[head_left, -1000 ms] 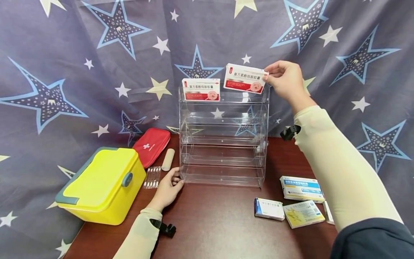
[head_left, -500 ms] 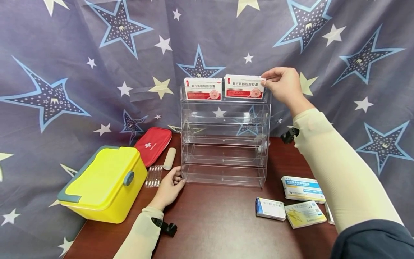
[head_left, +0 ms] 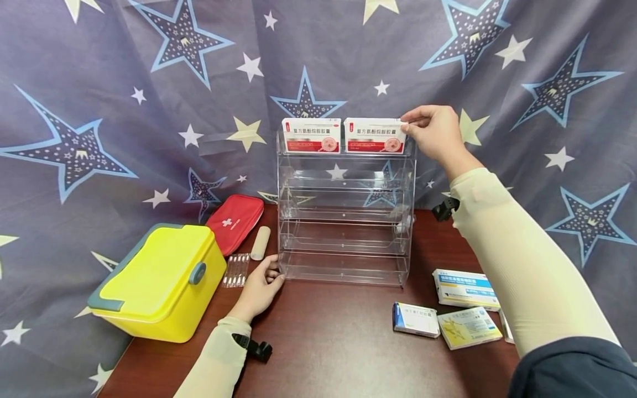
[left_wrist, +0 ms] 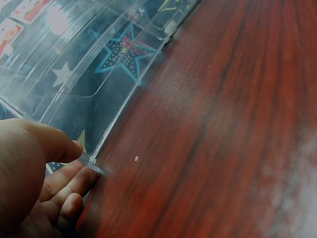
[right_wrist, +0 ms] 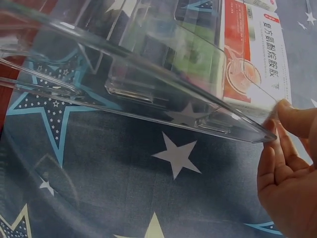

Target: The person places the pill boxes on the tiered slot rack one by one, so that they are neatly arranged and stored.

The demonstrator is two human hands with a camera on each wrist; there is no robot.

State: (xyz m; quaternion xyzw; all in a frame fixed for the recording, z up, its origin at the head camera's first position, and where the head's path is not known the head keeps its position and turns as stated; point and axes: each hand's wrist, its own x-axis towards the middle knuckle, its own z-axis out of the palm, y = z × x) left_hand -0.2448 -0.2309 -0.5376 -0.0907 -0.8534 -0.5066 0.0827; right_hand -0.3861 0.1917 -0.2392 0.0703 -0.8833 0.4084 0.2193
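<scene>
- The right hand [head_left: 434, 132] is raised to the top tier of the clear acrylic rack [head_left: 345, 221], its thumb and fingertips [right_wrist: 292, 116] pinching the upper right corner of a red-and-white medicine box [head_left: 375, 135].
- That box stands upright in the top tier, on the right side, just beside a second red-and-white box [head_left: 311, 135] of the same print on the left (the two look level, their edges nearly meeting).
- The left hand [head_left: 259, 287] rests on the dark wooden table [head_left: 323, 342] at the rack's lower left corner; its fingers [left_wrist: 64, 148] are loosely curled and touch the corner's edge, and they hold nothing.
- The three lower tiers of the rack carry no boxes in the head view.
- Left of the rack lie a yellow case [head_left: 159, 282] with a grey-green trim, a red first-aid pouch [head_left: 235, 222], a beige roll [head_left: 260, 243] and a strip of small clear vials [head_left: 236, 271].
- Right of the rack, on the table, lie a blue-and-white box [head_left: 464, 288], a small white box [head_left: 415, 320] and a yellow-and-white box [head_left: 468, 328], close together.
- A star-printed blue cloth [head_left: 99, 110] hangs behind everything.
</scene>
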